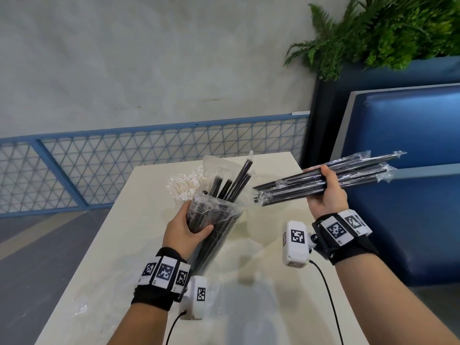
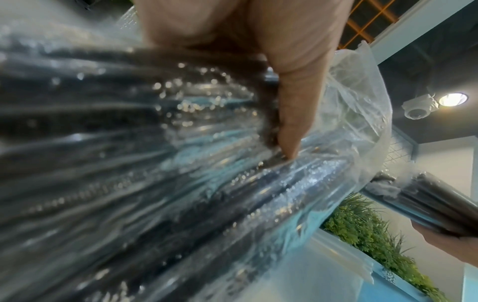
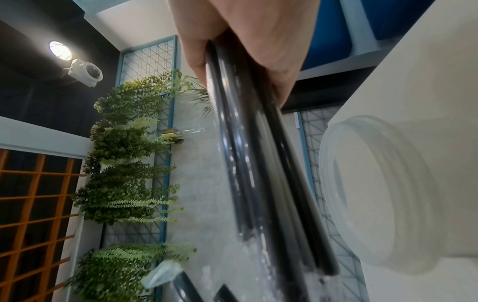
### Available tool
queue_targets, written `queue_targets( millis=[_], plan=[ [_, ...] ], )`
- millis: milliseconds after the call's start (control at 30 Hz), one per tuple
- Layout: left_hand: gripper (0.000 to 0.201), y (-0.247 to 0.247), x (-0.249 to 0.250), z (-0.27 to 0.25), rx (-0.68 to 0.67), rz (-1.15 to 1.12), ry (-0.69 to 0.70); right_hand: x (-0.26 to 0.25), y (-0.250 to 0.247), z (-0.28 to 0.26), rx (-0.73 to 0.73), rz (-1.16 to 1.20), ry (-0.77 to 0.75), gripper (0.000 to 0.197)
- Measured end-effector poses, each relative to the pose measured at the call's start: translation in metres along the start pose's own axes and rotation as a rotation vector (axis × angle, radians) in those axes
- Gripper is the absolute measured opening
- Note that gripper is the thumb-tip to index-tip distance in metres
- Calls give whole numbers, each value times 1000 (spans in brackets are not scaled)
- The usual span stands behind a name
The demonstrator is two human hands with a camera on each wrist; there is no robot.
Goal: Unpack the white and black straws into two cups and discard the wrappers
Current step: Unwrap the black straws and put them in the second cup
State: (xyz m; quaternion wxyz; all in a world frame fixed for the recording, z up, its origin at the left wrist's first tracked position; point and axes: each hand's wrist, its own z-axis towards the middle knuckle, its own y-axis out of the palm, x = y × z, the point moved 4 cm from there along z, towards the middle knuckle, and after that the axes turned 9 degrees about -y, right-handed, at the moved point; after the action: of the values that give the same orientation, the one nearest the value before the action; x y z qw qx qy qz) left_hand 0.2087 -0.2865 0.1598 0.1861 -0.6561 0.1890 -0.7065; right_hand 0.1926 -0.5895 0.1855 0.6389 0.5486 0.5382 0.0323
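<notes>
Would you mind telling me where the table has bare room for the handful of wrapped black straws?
The table's near left stretch, beside the left hand, looks bare. The far end is crowded by white straws.

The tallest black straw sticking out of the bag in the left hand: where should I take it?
Pinch the tallest black straw on its bare upper shaft, coming from the right, where the right hand already is. It stands clear above the bag mouth, leaning up and away, while the left hand grips the bag lower down. That right hand first has to put down its bundle of wrapped straws.
</notes>
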Motion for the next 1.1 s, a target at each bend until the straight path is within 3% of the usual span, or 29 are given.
queue_targets(
  millis=[100, 233, 367, 433, 567, 967, 1100],
  plan=[
    [60, -2, 1, 1, 18, -37, 8, -9, -1, 10, 5, -11, -79, 30],
    [58, 0, 6, 1, 16, -77, 23, -13, 8, 15, -12, -116, -144, 6],
    [57, 10, 15, 1, -15, -92, 37, 5, 24, 23, -108, -151, -195, 39],
    [55, 13, 17, 1, -23, -95, 43, 19, 25, 27, -127, -227, -225, 45],
    [55, 16, 16, 1, -38, -96, 48, 46, 16, 31, -184, -390, -253, 32],
    [57, 24, 11, 4, -68, -123, 28, 55, 10, 27, -334, -704, -396, 47],
    [59, 26, 8, 5, -73, -134, 21, 32, 14, 0, -237, -759, -692, 36]
  ],
)
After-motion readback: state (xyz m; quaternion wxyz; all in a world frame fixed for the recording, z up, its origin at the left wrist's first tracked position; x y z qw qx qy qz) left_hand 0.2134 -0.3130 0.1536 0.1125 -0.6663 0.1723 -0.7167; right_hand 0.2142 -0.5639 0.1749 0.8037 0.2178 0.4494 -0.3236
